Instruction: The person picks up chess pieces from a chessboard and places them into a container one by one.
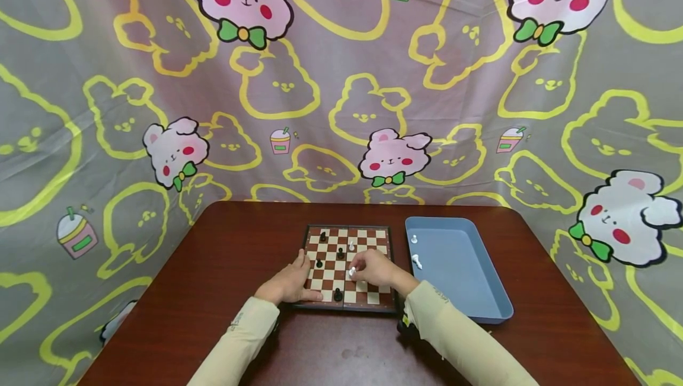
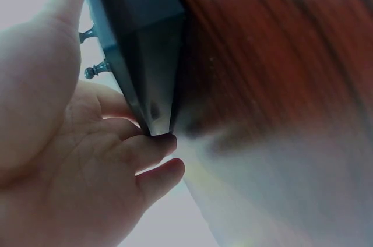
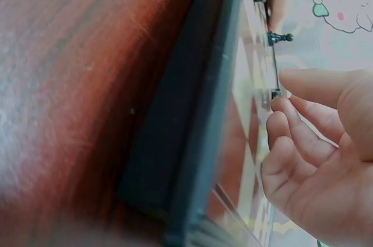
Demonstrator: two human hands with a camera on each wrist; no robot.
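A folding chessboard [image 1: 379, 297] in brown and cream squares lies on the table, with a seam down its middle. My left hand [image 1: 290, 282] rests along its left edge, thumb laid over the near left corner; in the left wrist view, the fingers touch the board's dark side. Over the middle of the board, my right hand [image 1: 373, 268] pinches a white chess piece [image 1: 352, 271] between thumb and fingers. Black pieces stand nearby: a knight [image 1: 322, 236], one by the seam [image 1: 340, 252], a small one [image 1: 319, 263] and one near the front [image 1: 338, 294]. Another white piece [image 1: 351, 245] stands just beyond the right hand.
To the right of the board is a blue-grey tray [image 1: 459, 279], with a white pawn [image 1: 414, 239] upright and a white piece [image 1: 417, 262] lying on its side. Beneath everything is a dark reddish wooden table [image 1: 213, 267]. A cartoon-printed curtain [image 1: 331, 54] hangs behind and at both sides.
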